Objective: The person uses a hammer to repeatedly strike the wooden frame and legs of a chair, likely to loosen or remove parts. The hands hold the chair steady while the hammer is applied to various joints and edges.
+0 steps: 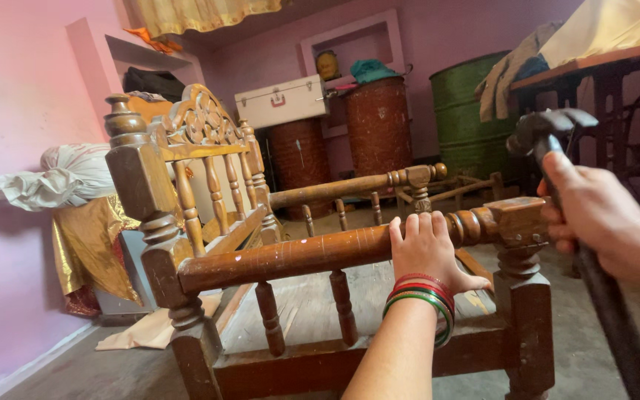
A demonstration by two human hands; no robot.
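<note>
1. Centre frame on the grey floor (594,348): carved brown wooden chair (209,215) with turned spindles, ornate backrest, plank seat.
2. Left hand (427,252), red and green bangles at the wrist, lies on the near round armrest rail (298,255); fingers (416,226) pressed together, draped over it.
3. Right hand (601,215) fingers wrapped around a dark-handled hammer (550,130), its head above the armrest's corner post.
4. Behind: green metal drum (468,111), two brown drums; contents cannot be told.
</note>
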